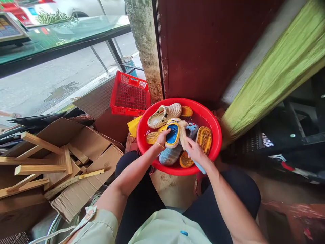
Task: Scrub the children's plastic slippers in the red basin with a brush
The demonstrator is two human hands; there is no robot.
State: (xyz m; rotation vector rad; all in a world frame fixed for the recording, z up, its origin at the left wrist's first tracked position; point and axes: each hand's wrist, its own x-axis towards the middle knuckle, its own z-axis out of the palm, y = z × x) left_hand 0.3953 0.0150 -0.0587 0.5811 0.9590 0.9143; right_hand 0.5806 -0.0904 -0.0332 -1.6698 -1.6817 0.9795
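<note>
The left hand [162,136] pinches the side of a small yellow-and-blue clog [173,136], its thumb over the blue footbed, and holds it above the middle of a red plastic basin [216,144]. The right hand [195,149] is closed around a blue-handled scrub brush [182,135], whose cream bristles stand along the clog's right side; whether they press on it or only sit beside it is hard to tell. Around them in the basin lie a cream clog [175,110], a ribbed light blue shoe [169,156] and an orange sandal [204,138]

For good brushing, a firm pinch on the clog's edge, with the thumb clear of the bristles, should stop it twisting. Short strokes along the side suit its curve, and tilting the shoe would open the strap's inner corners to the brush. Working low over the basin should catch drips, while light pressure ought to spare the printed top
</note>
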